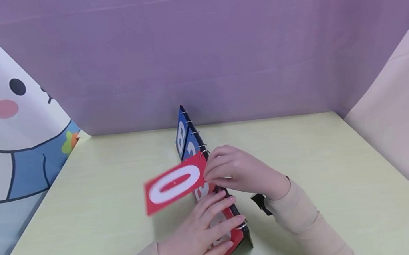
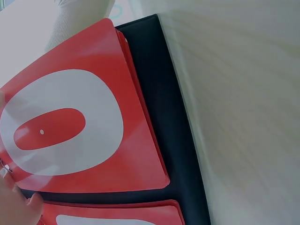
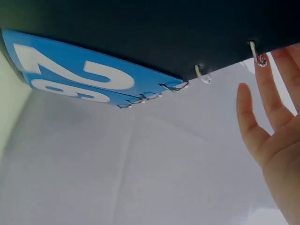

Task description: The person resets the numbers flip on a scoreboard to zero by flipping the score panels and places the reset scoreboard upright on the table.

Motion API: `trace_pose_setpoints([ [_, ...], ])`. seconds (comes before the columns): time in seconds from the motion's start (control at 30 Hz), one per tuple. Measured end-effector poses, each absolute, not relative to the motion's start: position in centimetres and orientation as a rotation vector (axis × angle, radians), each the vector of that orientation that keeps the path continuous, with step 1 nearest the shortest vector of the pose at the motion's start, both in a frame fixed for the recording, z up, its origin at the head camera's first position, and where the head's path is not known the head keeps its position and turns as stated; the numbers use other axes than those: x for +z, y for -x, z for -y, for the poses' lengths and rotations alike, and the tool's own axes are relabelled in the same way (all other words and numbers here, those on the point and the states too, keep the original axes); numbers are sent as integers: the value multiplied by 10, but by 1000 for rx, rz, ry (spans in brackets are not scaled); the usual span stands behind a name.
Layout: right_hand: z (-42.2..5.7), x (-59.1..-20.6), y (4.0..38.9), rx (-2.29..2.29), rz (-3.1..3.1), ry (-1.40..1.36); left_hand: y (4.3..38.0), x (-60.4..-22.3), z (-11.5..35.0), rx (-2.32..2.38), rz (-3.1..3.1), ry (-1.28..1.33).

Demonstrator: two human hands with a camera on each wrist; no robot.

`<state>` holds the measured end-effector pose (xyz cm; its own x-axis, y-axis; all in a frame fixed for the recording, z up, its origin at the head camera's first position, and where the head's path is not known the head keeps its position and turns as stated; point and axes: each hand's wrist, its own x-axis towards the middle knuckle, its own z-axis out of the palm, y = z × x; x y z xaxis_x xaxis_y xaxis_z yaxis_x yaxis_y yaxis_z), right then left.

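Head view: a flip scoreboard (image 1: 229,217) stands mid-table (image 1: 318,154); the right hand (image 1: 240,172) pinches a red "0" card (image 1: 174,184) mid-flip, while the left hand (image 1: 202,233) rests flat on the red stack. Left wrist view: card lifted over the black board (image 2: 164,93). Right wrist view: fingers (image 3: 267,122) look spread near the rings (image 3: 201,75), grip unclear. Next, I judge: carrying the card over the rings.

Makeshift recording booth w/ pale table (image 1: 300,156) (purple backdrop (image 1: 198,44), cartoon-print curtain (image 1: 5,119) at side)

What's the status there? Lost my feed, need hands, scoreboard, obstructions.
Right hand pinches the red 0 card, lifted mid-flip. Left hand rests flat on the flip scoreboard, steadying it. Nothing else on the table.
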<state>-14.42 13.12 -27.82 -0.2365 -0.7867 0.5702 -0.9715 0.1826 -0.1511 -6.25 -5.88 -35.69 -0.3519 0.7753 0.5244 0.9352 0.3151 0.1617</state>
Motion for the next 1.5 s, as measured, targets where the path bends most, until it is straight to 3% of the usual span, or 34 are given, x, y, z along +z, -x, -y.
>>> trace_pose_setpoints([
  [0.3,-131,-275,141,738,2245,-1704,64,-359,57,-653,2139,1529],
  [0.5,-138,-290,145,1083,2291,-1715,65,-359,56,-637,2066,1533],
  [0.7,-152,-321,165,1998,2164,-1184,64,-359,57,-670,2127,1530],
  [0.87,-162,-355,193,2980,1643,-654,64,-359,57,-671,2131,1526],
  [1.07,-170,-384,207,3352,1422,-42,64,-360,55,-662,2106,1538],
  [1.27,-163,-393,206,3300,1659,86,65,-359,55,-641,2107,1538],
  [1.5,-156,-391,205,3258,1848,-77,65,-357,57,-635,2118,1533],
])
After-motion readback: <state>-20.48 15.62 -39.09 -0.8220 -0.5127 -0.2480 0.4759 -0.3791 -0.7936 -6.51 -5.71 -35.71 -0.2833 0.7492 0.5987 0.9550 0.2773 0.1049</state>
